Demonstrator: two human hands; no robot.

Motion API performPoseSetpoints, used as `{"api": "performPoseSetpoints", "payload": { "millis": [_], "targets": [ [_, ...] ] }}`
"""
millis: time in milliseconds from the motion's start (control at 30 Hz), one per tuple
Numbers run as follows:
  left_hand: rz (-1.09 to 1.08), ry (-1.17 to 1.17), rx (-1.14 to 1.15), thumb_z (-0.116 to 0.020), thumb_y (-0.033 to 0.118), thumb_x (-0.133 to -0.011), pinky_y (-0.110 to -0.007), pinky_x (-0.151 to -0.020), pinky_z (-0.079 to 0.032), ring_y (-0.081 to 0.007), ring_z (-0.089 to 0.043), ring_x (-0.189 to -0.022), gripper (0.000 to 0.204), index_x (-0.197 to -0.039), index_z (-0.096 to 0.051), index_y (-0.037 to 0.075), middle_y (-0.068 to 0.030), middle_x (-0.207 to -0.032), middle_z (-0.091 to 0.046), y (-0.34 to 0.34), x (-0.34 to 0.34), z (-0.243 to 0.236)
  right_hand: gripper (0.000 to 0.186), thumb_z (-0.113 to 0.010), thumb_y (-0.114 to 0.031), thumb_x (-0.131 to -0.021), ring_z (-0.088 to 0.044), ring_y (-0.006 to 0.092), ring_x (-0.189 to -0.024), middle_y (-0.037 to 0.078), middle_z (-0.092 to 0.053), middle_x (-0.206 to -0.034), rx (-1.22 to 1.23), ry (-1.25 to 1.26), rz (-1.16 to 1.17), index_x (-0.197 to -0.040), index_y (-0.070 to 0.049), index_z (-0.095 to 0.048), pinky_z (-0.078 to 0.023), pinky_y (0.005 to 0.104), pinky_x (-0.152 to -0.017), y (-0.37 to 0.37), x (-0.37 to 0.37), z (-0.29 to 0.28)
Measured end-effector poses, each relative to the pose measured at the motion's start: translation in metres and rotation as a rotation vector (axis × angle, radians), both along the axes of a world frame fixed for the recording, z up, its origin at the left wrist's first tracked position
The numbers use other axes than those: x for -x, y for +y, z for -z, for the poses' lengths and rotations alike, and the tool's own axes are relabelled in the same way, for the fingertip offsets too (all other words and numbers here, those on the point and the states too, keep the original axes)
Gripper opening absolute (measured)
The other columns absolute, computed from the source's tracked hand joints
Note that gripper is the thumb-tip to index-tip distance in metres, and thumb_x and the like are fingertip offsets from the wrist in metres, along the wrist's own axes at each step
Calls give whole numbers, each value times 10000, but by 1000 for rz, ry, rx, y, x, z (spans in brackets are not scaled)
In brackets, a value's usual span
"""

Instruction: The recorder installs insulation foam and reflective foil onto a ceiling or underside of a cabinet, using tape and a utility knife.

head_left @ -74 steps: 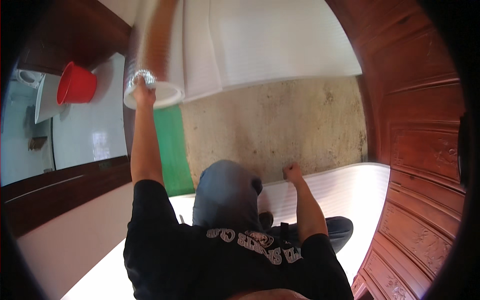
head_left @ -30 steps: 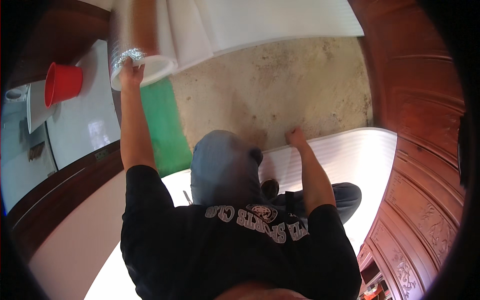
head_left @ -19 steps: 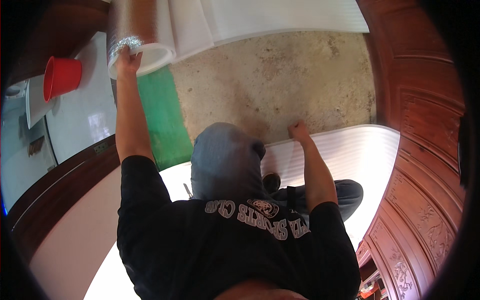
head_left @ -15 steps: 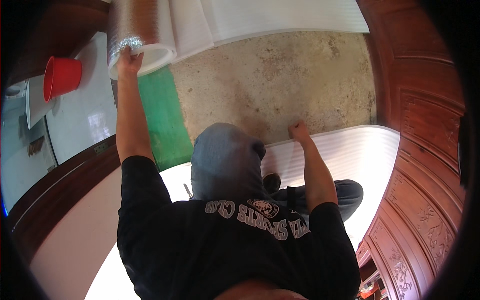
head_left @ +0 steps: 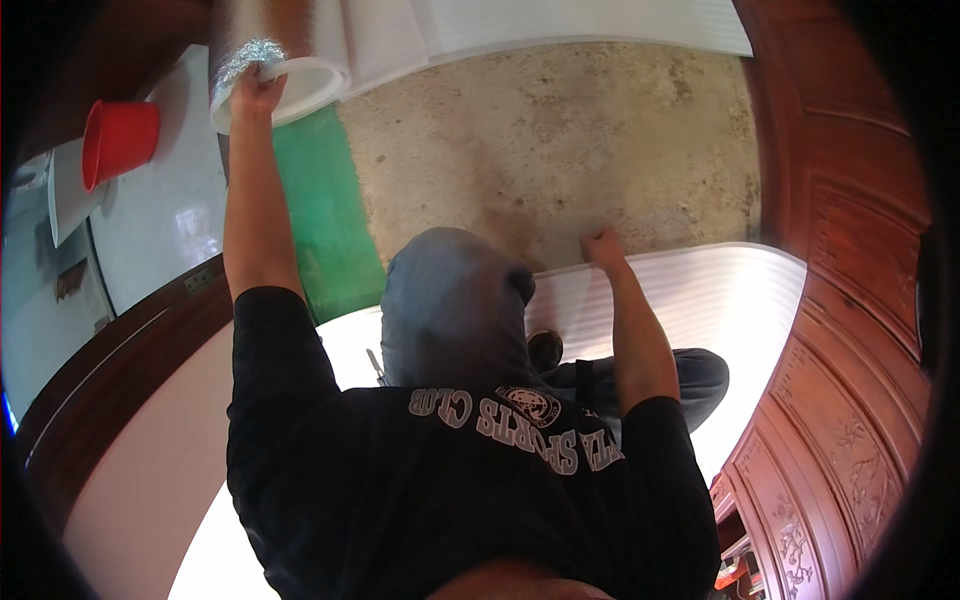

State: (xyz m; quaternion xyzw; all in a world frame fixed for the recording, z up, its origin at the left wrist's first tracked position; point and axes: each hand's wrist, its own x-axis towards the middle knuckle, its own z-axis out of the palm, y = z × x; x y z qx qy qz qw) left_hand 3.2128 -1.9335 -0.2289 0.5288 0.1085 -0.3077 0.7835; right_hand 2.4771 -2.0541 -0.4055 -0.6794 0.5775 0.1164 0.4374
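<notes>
At the far left stands a thick roll of foil-faced white foam underlay [head_left: 305, 88]. My left hand [head_left: 257, 95] is closed on its near end, gripping the rim with the thumb side up. My right hand [head_left: 602, 246] is closed in a fist low over the bare concrete floor [head_left: 540, 140]. It is just beyond the far edge of the laid foam sheet [head_left: 680, 290], and whatever is in it, if anything, is hidden. My bent knee [head_left: 450, 300] lies between my two arms.
A green painted strip [head_left: 325, 210] borders the concrete on the left. A red bucket [head_left: 122, 143] stands farther left on pale tiles past a dark wooden sill [head_left: 130, 345]. Carved wooden panels [head_left: 830, 330] line the right side. More white foam sheet [head_left: 580, 20] covers the far floor.
The view has tilted slightly, so the roll and far floor sit higher in it. My left hand keeps its grip on the roll; my right fist stays near the sheet's edge.
</notes>
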Motion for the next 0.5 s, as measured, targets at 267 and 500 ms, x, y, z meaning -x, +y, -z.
{"api": "performPoseSetpoints", "payload": {
  "millis": [267, 500],
  "targets": [
    [12, -30, 40, -347, 285, -1063, -566, -1094, -368, -307, -419, -1336, 449, -1431, -308, 31, -111, -1439, -401, 10, 48, -15, 383, -714, -353, -773, -650, 370, -851, 209, -653, -847, 29, 28, 36, -879, -15, -567, -516, 450, -769, 1, 4, -14],
    [-66, -53, 63, -286, 312, -1070, -566, -1092, -374, -316, -410, -1338, 449, -1405, -331, 16, -130, -1444, -402, 33, 32, -15, 368, -714, -319, -778, -648, 341, -796, 192, -644, -805, 58, 31, -10, -888, -4, -560, -514, 442, -724, 2, -1, -7]
  ]
}}
